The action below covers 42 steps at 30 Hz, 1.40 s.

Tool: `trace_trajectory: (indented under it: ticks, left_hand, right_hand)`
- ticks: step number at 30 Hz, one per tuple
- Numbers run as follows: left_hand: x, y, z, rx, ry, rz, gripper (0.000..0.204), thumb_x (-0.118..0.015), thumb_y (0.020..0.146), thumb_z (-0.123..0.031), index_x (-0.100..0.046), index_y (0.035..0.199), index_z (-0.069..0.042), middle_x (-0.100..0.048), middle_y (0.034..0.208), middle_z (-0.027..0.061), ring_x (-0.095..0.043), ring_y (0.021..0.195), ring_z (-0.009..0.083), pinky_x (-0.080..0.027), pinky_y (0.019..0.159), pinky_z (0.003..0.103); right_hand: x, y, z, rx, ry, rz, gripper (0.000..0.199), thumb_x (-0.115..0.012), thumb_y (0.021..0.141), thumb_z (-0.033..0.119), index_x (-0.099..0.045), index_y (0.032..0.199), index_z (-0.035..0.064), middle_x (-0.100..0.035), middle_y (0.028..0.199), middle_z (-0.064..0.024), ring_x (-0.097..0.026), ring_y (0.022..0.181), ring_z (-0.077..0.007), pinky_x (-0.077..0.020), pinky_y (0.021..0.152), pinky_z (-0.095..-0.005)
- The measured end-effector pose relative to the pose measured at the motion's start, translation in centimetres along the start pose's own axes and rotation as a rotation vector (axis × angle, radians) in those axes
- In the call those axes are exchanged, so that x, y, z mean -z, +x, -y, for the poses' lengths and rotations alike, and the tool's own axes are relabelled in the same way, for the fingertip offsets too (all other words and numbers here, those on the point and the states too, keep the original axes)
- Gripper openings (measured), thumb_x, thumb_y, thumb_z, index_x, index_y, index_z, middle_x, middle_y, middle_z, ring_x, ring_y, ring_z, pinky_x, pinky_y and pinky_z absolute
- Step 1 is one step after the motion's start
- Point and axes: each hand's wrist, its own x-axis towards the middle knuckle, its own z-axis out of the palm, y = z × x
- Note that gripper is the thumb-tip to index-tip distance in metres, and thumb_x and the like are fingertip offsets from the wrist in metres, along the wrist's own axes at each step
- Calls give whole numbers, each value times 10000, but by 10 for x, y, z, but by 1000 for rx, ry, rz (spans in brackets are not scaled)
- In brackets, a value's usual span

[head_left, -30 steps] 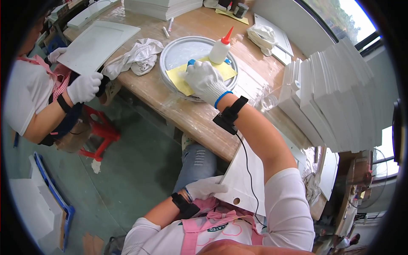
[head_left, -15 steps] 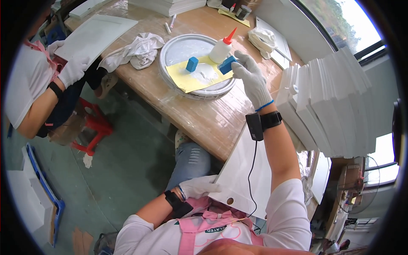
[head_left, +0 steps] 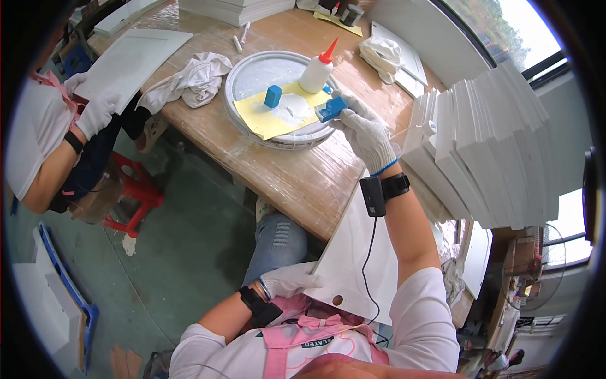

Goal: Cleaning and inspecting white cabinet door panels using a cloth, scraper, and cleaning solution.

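Between the gloved fingers of my right hand [head_left: 365,129] is a small blue block [head_left: 331,110], with some white on its face. It is held at the right edge of a yellow sheet [head_left: 252,120], which carries a smear of white paste [head_left: 293,108]. A second blue block [head_left: 273,96] stands upright on the sheet. Behind the paste rises a white bottle [head_left: 314,74] with a red pointed cap. My left hand [head_left: 289,280], also gloved, grips the left edge of a white panel [head_left: 353,265] that leans on the table by my lap; its fingertips are partly hidden.
The sheet lies on a round bucket lid [head_left: 243,71]. A crumpled white cloth [head_left: 201,79] and two markers [head_left: 238,43] lie nearby on the table. White panels [head_left: 486,151] are stacked at the right. At the left, a co-worker's gloved hands [head_left: 98,114] hold another panel [head_left: 136,60].
My right hand has come down and toward me with the blue block, whose face is now turned more into view. My left hand stays at the panel's edge. The view has shifted slightly.
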Motion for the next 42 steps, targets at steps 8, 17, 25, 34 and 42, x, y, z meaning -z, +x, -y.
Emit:
trace_trajectory:
  ticks: [8,17,25,34,42]
  left_hand:
    - [5,2,2,26,-6,5,821,-735,867,-252,-299,1520,-15,-499,1455,102,-506,1295,172,-390,1084,307]
    - [4,1,2,3,-4,2,779,-731,886,-253,-323,1512,-34,-517,1411,70,-511,1238,148,-405,1050,288]
    - [9,2,7,20,-5,-2,764,-730,884,-250,-340,1506,-37,-528,1395,63,-506,1234,140,-397,1051,285]
    - [5,2,3,12,1,8,758,-717,893,-248,-334,1512,-35,-529,1399,70,-506,1241,144,-393,1056,289]
    - [8,2,5,17,-18,-12,820,-754,855,-231,-313,1507,-1,-520,1430,104,-525,1272,173,-405,1074,312]
  right_hand:
    - [-6,0,-6,-21,112,-15,414,-516,970,29,-476,1370,-75,-621,1129,-86,-630,904,-148,-534,859,-289]
    - [-1,1,-15,-55,186,-2,380,-486,1013,66,-464,1363,-78,-631,1077,-99,-633,874,-150,-539,832,-282]
    - [5,-1,-22,-40,235,-3,327,-469,1011,55,-484,1305,-87,-624,1038,-106,-628,844,-148,-547,788,-287]
    - [-1,-5,-21,-45,233,-44,476,-473,967,-10,-386,1427,-93,-579,965,-73,-616,818,-150,-555,756,-285]
    - [5,-2,-28,-37,187,-26,446,-441,967,-29,-415,1412,-39,-608,993,-123,-638,837,-183,-577,790,-331]
